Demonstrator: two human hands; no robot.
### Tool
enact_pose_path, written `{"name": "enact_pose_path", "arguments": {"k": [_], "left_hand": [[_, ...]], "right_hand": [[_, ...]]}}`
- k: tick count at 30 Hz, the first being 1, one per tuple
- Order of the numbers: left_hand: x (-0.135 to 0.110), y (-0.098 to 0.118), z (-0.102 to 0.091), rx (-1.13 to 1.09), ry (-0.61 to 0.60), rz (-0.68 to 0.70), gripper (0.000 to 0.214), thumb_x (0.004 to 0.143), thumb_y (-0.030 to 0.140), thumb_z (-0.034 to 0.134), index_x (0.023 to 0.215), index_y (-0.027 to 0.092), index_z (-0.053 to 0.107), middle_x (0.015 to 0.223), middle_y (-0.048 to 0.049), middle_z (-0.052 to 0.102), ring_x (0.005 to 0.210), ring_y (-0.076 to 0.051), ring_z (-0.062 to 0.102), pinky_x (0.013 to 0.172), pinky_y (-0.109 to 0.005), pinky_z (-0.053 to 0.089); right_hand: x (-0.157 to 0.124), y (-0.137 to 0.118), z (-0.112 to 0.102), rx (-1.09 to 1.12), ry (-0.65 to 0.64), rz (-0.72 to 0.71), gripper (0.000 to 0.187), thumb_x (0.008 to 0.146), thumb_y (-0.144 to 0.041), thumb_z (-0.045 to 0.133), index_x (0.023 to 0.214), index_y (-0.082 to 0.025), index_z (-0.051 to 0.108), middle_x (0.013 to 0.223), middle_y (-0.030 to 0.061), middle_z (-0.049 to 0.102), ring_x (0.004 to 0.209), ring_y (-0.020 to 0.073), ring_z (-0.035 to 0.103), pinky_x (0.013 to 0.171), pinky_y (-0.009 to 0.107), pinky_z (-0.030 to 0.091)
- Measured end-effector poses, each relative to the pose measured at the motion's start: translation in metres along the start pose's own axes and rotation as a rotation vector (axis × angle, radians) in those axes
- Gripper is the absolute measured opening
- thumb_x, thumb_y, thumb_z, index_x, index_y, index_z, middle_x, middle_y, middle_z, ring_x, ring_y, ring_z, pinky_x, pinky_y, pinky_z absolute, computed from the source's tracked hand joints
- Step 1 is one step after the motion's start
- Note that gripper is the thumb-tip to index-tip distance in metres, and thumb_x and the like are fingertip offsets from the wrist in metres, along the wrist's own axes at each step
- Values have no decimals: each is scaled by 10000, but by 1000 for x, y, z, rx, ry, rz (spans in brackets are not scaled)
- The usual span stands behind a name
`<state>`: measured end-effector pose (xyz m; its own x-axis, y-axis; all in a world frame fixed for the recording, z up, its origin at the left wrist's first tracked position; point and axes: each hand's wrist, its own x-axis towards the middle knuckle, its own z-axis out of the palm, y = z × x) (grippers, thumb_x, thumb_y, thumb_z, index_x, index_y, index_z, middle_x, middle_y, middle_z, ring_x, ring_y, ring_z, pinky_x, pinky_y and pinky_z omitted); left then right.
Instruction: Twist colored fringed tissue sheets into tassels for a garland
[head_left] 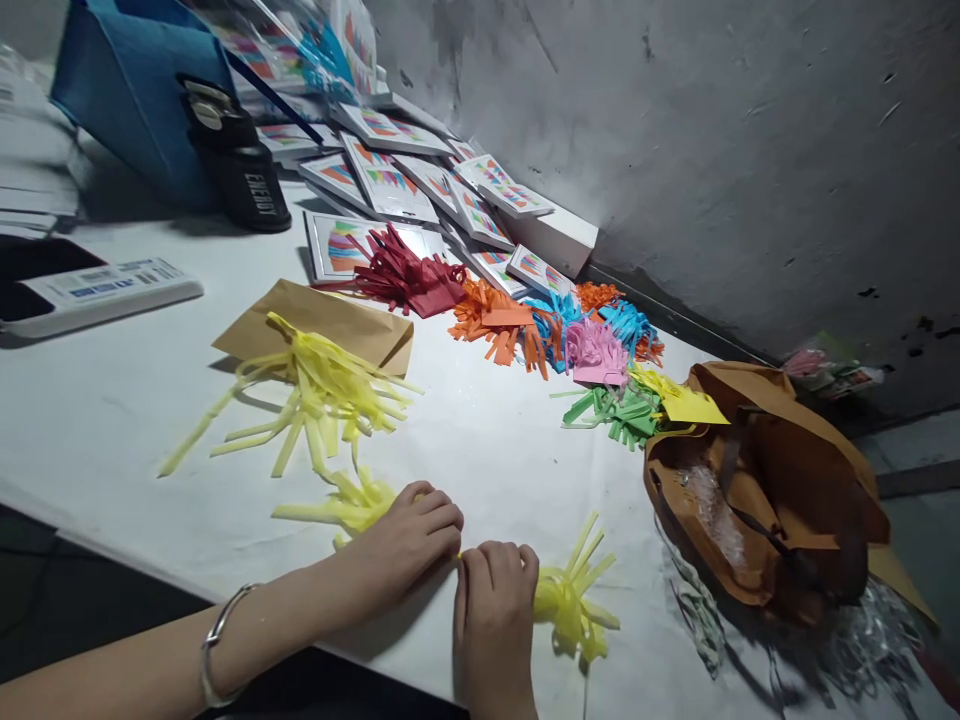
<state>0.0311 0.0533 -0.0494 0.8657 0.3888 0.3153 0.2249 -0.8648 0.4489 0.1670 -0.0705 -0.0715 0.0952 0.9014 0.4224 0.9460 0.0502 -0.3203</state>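
Observation:
My left hand rests on the white table with fingers curled, pinching one end of a yellow fringed paper strip. Beside it, knuckles up, my right hand is closed on the other end, where yellow fringes fan out to the right. The two hands nearly touch. A silver bangle circles my left wrist. A loose pile of cut yellow paper strips lies further back on the left.
A brown envelope lies behind the yellow pile. Red, orange, blue, pink and green fringed papers run along the back. Boxed cards lean on the wall; a brown bag sits right, a black bottle far left.

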Motion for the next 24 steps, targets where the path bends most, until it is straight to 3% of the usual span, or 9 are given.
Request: {"name": "enact_pose_path", "arguments": {"k": [9, 15, 19, 21, 24], "left_hand": [[-7, 2, -7, -85, -7, -122, 191, 915, 95, 598, 761, 204, 633, 885, 7, 673, 846, -205, 550, 839, -395, 297], [0, 17, -8, 94, -41, -185, 236, 935, 103, 533, 748, 189, 648, 901, -27, 687, 843, -229, 575, 843, -438, 325], [7, 25, -8, 269, -101, -289, 156, 877, 97, 609, 755, 179, 661, 887, -47, 680, 850, -253, 584, 839, -452, 364], [8, 23, -8, 305, -98, -236, 133, 848, 82, 664, 771, 190, 664, 919, -34, 688, 889, -251, 588, 904, -478, 358], [6, 17, -6, 313, -90, -31, 148, 826, 93, 742, 793, 218, 670, 896, 8, 686, 927, -236, 579, 1050, -538, 260]], "right_hand": [[-21, 20, -18, -143, 7, 23, 193, 964, -44, 456, 1003, -207, 551, 985, 56, 611, 946, 233, 551, 1026, 495, 291], [-5, 18, -21, -232, -105, 114, 164, 966, -89, 486, 883, -228, 509, 865, 27, 579, 831, 237, 520, 898, 460, 329], [3, 21, -24, -299, -190, 142, 144, 947, -139, 552, 841, -236, 537, 830, 29, 591, 796, 253, 513, 831, 449, 323], [5, 22, -26, -246, -223, 184, 152, 943, -143, 566, 824, -234, 547, 832, 29, 604, 801, 255, 522, 821, 446, 314], [9, 23, -29, -99, -210, 270, 188, 918, -127, 613, 775, -230, 548, 809, 13, 612, 795, 245, 531, 813, 434, 309]]}}
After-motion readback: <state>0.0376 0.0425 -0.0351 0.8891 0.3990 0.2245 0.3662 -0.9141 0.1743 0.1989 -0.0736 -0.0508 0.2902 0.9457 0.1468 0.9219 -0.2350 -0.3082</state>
